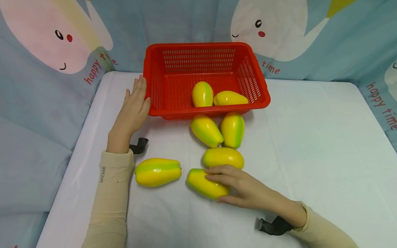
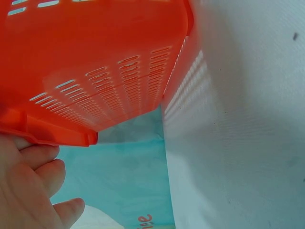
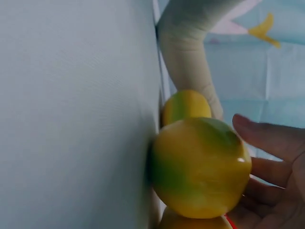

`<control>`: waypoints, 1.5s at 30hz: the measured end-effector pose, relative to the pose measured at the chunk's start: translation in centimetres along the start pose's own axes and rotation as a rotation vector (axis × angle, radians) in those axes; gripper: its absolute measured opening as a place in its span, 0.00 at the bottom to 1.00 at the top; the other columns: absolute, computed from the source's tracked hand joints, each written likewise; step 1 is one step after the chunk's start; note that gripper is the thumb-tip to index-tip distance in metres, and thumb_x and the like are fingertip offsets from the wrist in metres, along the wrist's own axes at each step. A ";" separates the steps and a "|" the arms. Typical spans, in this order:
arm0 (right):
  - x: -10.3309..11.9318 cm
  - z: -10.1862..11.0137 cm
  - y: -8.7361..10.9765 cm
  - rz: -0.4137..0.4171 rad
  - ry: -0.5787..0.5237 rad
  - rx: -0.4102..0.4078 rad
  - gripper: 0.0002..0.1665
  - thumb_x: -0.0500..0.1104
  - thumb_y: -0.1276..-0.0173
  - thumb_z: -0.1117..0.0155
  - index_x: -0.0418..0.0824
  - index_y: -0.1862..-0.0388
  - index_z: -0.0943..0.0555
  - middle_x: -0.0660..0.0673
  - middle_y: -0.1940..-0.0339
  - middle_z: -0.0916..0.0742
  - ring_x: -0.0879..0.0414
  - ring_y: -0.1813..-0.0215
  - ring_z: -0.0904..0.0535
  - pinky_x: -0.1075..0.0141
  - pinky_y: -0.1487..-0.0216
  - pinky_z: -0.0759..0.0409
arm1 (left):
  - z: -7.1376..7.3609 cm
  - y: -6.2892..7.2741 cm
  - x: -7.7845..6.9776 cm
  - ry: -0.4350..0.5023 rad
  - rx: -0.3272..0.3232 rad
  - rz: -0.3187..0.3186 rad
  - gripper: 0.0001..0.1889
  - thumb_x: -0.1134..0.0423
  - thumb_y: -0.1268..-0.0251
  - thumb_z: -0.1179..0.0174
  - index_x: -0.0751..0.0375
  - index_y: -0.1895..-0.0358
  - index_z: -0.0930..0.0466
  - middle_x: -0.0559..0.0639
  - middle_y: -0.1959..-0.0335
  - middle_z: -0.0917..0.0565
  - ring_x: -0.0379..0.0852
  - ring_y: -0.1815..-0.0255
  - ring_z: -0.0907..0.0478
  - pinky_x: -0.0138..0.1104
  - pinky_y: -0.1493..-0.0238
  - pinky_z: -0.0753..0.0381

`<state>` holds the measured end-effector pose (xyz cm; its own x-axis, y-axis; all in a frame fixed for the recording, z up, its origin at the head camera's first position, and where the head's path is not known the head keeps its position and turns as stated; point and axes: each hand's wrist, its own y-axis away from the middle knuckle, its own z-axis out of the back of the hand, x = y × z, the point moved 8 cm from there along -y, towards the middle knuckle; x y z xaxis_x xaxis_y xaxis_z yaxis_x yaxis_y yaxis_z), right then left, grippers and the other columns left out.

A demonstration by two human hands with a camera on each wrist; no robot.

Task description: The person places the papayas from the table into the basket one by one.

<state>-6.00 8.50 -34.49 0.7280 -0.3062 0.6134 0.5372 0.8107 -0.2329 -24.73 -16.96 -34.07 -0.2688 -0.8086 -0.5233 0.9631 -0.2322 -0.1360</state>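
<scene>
In the head view my left hand [image 1: 131,106] lies along the left side of a red plastic basket [image 1: 206,112], fingers extended. The left wrist view shows fingers [image 2: 50,176] by the basket's rim. My right hand [image 1: 245,187] rests over a glossy yellow-green papaya [image 1: 201,184] on the table. Its fingers lie across the top, with the thumb at the near side; the right wrist view shows that papaya [image 3: 198,167] from its end, the thumb by its upper edge. Just beyond it lies another papaya [image 1: 223,157]. A separate papaya [image 1: 158,172] lies left.
Two papayas, one upright-looking [image 1: 202,94] and one lying sideways [image 1: 231,98], are inside the basket. Against its front lie a slanted papaya [image 1: 206,131] and another papaya [image 1: 232,131]. The white table [image 1: 310,137] meets a blue printed curtain [image 1: 192,20] behind.
</scene>
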 end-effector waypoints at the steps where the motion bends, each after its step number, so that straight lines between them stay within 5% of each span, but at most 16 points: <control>1: 0.1 -0.1 0.0 0.021 0.028 -0.005 0.35 0.42 0.45 0.27 0.39 0.37 0.27 0.45 0.36 0.26 0.54 0.35 0.32 0.63 0.37 0.32 | 0.0 0.0 0.0 0.000 0.000 -0.001 0.32 0.55 0.27 0.68 0.61 0.25 0.64 0.50 0.24 0.62 0.44 0.24 0.68 0.49 0.28 0.69; 18: 0.1 -0.9 -0.3 0.035 0.108 0.012 0.43 0.44 0.49 0.24 0.38 0.34 0.31 0.45 0.34 0.28 0.54 0.33 0.35 0.63 0.35 0.34 | 0.0 0.1 0.3 0.001 -0.006 0.005 0.32 0.55 0.27 0.67 0.61 0.25 0.64 0.51 0.24 0.61 0.45 0.24 0.68 0.48 0.29 0.70; 45: -0.5 0.7 0.0 -0.046 -0.143 -0.064 0.40 0.48 0.43 0.28 0.39 0.33 0.31 0.45 0.34 0.26 0.53 0.33 0.33 0.64 0.35 0.34 | 0.0 0.0 0.0 0.000 -0.012 0.002 0.32 0.55 0.28 0.67 0.60 0.25 0.64 0.49 0.24 0.62 0.44 0.24 0.67 0.47 0.28 0.71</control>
<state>-6.69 9.03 -34.28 0.6361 -0.2642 0.7250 0.5981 0.7624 -0.2470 -24.76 -16.98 -34.09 -0.2670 -0.8088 -0.5239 0.9637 -0.2242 -0.1451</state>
